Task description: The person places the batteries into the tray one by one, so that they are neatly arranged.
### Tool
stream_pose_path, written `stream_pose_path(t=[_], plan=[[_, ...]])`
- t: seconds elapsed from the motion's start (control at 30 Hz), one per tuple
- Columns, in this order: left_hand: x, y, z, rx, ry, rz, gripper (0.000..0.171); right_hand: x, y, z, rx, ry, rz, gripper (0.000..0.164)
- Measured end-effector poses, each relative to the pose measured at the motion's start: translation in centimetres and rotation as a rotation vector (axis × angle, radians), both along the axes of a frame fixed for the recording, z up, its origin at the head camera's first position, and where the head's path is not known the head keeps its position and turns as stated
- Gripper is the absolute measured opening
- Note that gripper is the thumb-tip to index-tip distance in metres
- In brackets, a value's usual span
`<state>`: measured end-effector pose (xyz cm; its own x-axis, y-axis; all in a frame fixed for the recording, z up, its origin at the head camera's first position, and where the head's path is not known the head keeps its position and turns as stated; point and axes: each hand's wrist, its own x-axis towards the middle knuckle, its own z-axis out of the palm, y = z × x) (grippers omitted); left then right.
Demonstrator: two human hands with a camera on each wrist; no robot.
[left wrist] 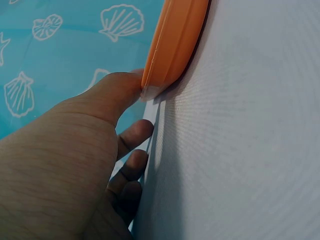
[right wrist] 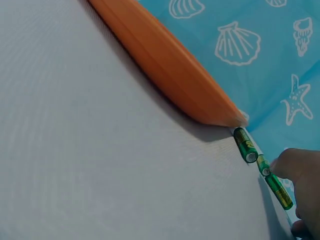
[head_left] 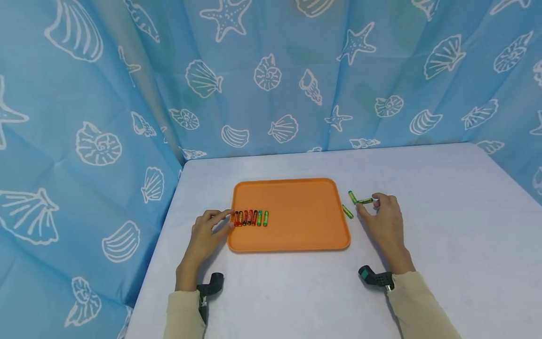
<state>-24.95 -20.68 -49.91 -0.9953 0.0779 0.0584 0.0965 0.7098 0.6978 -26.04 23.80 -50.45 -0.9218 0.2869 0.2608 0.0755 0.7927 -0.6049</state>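
Observation:
On the orange tray (head_left: 296, 214), several red-and-black batteries (head_left: 249, 217) stand side by side in a row, with two green batteries (head_left: 262, 218) at its right end. My left hand (head_left: 206, 235) is at the tray's left rim, thumb and index finger reaching over it beside the leftmost battery. The left wrist view has the thumb (left wrist: 117, 92) against the tray's edge, with the batteries hidden. Right of the tray, my right hand (head_left: 384, 221) pinches a green battery (head_left: 365, 201) end to end between thumb and finger, close over the table.
Two more green batteries lie loose by the tray's right edge, one nearer the rim (head_left: 347, 211) and one farther back (head_left: 352, 197). A white cloth covers the table (head_left: 292, 292). Blue shell-patterned curtains (head_left: 267, 94) hang behind and to the left.

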Motion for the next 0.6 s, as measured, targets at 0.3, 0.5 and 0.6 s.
stream_pose_path(t=[0.3,0.5,0.6], plan=[[-0.09,0.14,0.30,-0.014,-0.011,0.001,0.044,0.01,0.01,-0.58,0.002,-0.045,-0.042,0.062],[-0.02,0.14,0.06,-0.009,-0.001,-0.004,0.045,-0.50,0.13,-0.59,0.033,-0.038,-0.031,0.061],[0.01,0.17,-0.08,-0.008,-0.002,0.005,0.044,-0.64,0.06,-0.52,0.040,-0.047,-0.034,0.059]])
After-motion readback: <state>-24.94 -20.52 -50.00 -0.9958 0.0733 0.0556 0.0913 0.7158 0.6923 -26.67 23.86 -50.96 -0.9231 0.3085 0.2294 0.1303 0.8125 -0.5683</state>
